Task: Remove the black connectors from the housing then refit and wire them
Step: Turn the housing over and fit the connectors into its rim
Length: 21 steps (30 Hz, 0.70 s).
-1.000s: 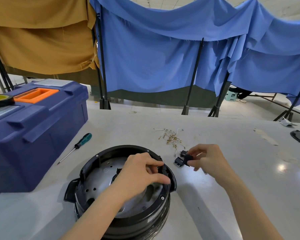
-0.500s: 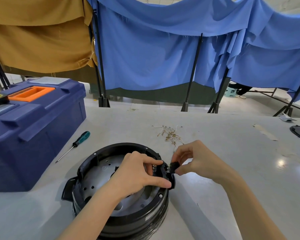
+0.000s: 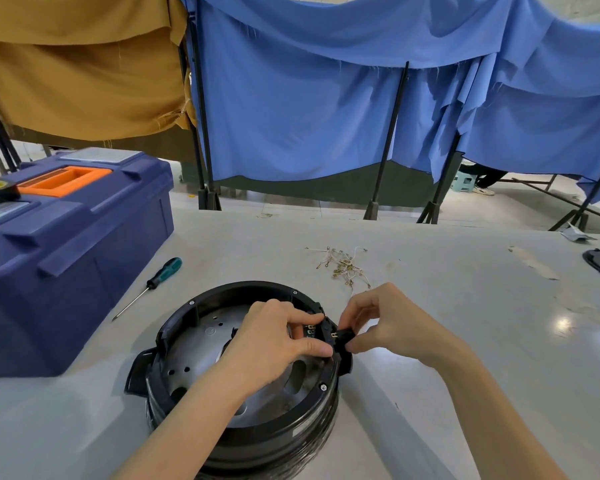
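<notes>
Right hand (image 3: 388,323): thumb and fingers pinched on 1 black connector (image 3: 343,336), held against the outer rim of the housing (image 3: 243,368) on its right side; metal terminals face inward toward the rim.
Left hand (image 3: 274,344): resting over the housing interior, just left of the right hand; forefinger and thumb closed on the rim wall directly opposite the connector, bracing it. A 2nd terminal block shows between these fingers, inside the rim.
Housing: round, black, open side up, grey metal plate with holes inside; sits on the table (image 3: 465,358) beneath both hands.
Loose wire leads (image 3: 343,265): small pile, beyond the right hand, apart from it.
Screwdriver (image 3: 153,284): green handle, far left of the left hand, beside the blue toolbox (image 3: 66,254).
</notes>
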{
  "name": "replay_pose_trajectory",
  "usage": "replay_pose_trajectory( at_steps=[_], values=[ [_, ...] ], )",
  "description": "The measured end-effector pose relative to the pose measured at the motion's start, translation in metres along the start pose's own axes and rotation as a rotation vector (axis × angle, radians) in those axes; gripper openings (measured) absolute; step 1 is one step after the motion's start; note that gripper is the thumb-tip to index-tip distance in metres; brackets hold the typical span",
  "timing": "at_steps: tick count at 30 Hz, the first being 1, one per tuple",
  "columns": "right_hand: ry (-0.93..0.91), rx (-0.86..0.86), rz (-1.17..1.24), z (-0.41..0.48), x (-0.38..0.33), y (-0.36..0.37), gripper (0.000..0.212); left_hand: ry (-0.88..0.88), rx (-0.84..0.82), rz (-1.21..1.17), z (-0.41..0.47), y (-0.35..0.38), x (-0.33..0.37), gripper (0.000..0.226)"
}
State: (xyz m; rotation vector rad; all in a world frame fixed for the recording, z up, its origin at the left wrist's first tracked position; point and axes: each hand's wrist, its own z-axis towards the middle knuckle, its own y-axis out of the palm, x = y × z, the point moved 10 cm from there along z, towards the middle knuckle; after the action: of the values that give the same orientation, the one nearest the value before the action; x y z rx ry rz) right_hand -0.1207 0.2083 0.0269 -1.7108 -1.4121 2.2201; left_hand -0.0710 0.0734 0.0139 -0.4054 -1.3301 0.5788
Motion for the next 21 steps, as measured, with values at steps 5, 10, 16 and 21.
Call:
replay_pose_trajectory(
  at_steps=[5, 10, 16, 21],
  values=[
    [-0.016, -0.004, 0.003, 0.002, -0.004, 0.004, 0.018, -0.001, 0.014, 0.016, 0.000, -0.001, 0.000, 0.053],
    [-0.007, 0.025, 0.018, 0.003, -0.005, 0.004, 0.024, -0.015, 0.029, 0.007, 0.002, -0.001, -0.001, 0.050],
    [0.053, 0.080, 0.014, 0.001, 0.002, -0.002, 0.019, -0.016, 0.017, -0.008, 0.002, 0.002, -0.002, 0.050],
    [0.146, 0.120, 0.022, -0.002, 0.008, -0.005, 0.022, -0.022, -0.014, -0.031, 0.002, 0.005, -0.002, 0.048]
  ],
)
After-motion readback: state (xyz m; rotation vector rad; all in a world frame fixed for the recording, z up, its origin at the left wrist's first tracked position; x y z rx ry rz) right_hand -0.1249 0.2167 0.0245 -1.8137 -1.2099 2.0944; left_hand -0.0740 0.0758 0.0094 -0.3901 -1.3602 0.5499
